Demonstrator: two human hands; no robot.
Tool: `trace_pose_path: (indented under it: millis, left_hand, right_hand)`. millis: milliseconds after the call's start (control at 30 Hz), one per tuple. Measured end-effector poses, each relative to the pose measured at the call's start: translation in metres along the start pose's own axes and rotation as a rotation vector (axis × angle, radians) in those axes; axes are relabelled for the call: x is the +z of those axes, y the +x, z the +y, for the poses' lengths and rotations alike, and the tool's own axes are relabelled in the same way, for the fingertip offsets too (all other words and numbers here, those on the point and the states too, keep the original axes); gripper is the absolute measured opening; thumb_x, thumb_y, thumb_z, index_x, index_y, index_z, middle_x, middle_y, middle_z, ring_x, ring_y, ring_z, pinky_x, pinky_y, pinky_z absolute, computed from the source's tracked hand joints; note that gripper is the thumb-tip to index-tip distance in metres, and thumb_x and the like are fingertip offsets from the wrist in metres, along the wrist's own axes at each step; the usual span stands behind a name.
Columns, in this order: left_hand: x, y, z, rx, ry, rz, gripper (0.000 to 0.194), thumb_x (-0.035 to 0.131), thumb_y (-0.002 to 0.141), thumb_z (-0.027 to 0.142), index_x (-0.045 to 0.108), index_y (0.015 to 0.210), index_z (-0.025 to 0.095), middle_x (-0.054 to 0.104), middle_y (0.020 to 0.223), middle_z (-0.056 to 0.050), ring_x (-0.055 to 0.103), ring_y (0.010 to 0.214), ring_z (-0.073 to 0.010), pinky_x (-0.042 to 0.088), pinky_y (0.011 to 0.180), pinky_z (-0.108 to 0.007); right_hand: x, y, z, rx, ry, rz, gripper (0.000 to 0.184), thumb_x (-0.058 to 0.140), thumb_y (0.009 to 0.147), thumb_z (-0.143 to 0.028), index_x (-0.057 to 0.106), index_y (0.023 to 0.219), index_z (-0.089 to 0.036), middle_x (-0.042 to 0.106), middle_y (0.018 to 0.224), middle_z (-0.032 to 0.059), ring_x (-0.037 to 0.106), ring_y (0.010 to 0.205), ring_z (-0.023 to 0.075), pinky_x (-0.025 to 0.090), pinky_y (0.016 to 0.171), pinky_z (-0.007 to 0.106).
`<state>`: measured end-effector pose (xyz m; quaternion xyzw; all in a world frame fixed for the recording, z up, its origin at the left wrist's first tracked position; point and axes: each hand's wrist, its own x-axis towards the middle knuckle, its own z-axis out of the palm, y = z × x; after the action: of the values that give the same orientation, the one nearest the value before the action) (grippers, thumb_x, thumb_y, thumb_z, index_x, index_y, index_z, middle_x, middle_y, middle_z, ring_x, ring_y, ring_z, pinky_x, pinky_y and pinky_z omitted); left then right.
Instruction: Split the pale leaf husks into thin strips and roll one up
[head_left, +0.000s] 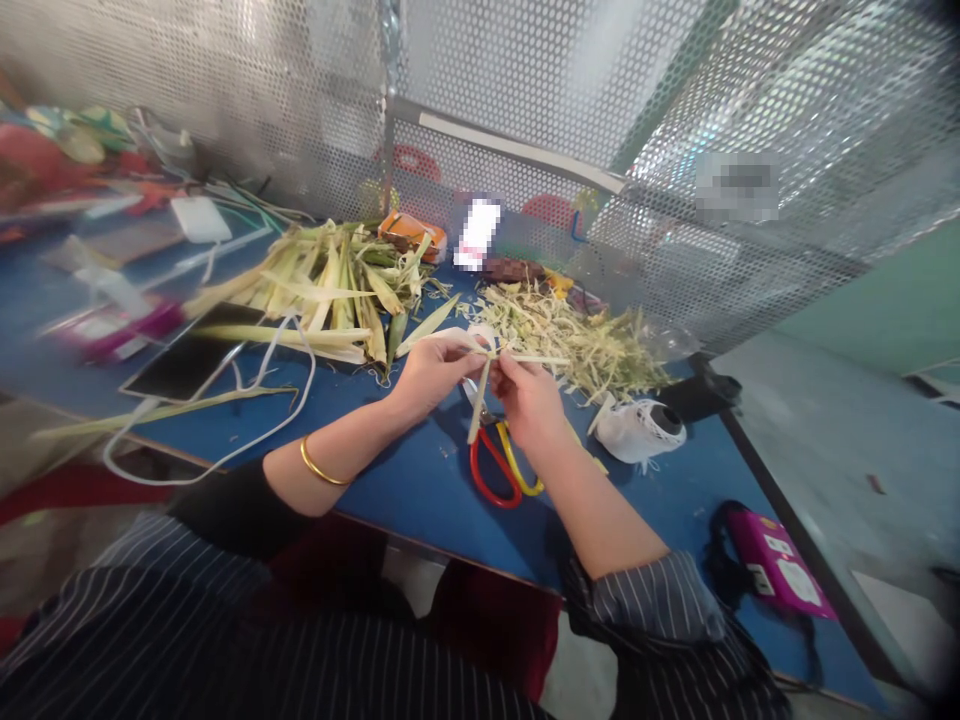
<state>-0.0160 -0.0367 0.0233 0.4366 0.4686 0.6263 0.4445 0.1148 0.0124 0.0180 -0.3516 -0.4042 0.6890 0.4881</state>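
My left hand [433, 372] and my right hand [531, 396] meet over the middle of the blue table, each pinching pale corn husk strips [491, 352]. One strip hangs down between the hands, and another sticks out to the right past my right fingers. Below them lie scissors [495, 470] with one red and one yellow handle, their blades partly hidden by the husk and my right hand. A cone of white thread [641, 430] rests on its side to the right of my right hand. Shredded husk [577, 340] is heaped just beyond the hands.
A pile of husk leaves [330, 275] sits at the back left, near a dark tablet [195, 355] with a white cable [300, 400]. A lit phone [477, 235] leans at the back by a perforated metal screen [525, 60]. A purple box [780, 565] lies at the right edge.
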Motion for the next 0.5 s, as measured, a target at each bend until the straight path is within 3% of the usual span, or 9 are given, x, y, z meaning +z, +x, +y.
trace_pose_path:
  millis: [100,200,333,367,400,500]
  left_hand:
    - [-0.003,0.004,0.0,0.005,0.019,0.11,0.037,0.068,0.07,0.016,0.065,0.107,0.014,0.07,0.096,-0.007,0.064,0.073,-0.0124,0.048,0.061,-0.023]
    - [-0.009,0.013,-0.007,0.03,-0.039,0.266,0.054,0.056,0.072,0.006,0.054,0.125,0.016,0.067,0.106,-0.008,0.065,0.08,-0.0133,0.049,0.064,-0.024]
    - [-0.017,0.019,-0.01,0.228,0.024,0.569,0.048,0.05,0.069,0.001,0.062,0.113,0.016,0.064,0.113,-0.008,0.061,0.095,-0.0132,0.048,0.081,-0.024]
    - [-0.018,0.018,-0.008,0.277,0.075,0.589,0.041,0.053,0.07,0.003,0.065,0.107,0.016,0.066,0.11,-0.007,0.061,0.098,-0.014,0.047,0.085,-0.024]
    - [-0.017,0.016,-0.006,0.289,0.109,0.531,0.032,0.055,0.073,0.008,0.068,0.101,0.016,0.068,0.104,-0.007,0.061,0.096,-0.0147,0.047,0.084,-0.025]
    - [-0.011,0.006,0.002,0.186,0.216,0.13,0.02,0.059,0.081,0.029,0.073,0.087,0.016,0.072,0.09,-0.007,0.064,0.085,-0.0157,0.047,0.082,-0.028]
  right_hand:
    - [-0.004,0.005,-0.006,-0.206,-0.099,0.102,0.023,0.075,0.066,-0.031,0.063,0.079,-0.017,0.065,0.068,-0.002,0.06,0.062,0.009,0.045,0.059,0.022]
    - [-0.01,0.011,-0.016,-0.376,-0.191,0.185,0.019,0.071,0.069,-0.032,0.063,0.078,-0.017,0.065,0.068,-0.0019,0.062,0.066,0.0103,0.048,0.067,0.024]
    - [-0.014,0.012,-0.028,-0.494,-0.303,0.185,0.017,0.068,0.072,-0.033,0.062,0.079,-0.019,0.064,0.068,-0.0019,0.062,0.065,0.0118,0.05,0.07,0.028]
    - [-0.014,0.011,-0.029,-0.491,-0.323,0.162,0.017,0.068,0.073,-0.033,0.061,0.08,-0.019,0.063,0.067,-0.0019,0.063,0.063,0.0126,0.051,0.069,0.029]
    - [-0.013,0.009,-0.03,-0.473,-0.348,0.132,0.018,0.067,0.073,-0.034,0.061,0.081,-0.019,0.063,0.066,-0.002,0.062,0.06,0.0133,0.052,0.066,0.03]
    - [-0.007,0.001,-0.029,-0.392,-0.439,0.062,0.018,0.066,0.075,-0.036,0.059,0.08,-0.021,0.061,0.065,-0.0016,0.061,0.055,0.0146,0.053,0.06,0.031]
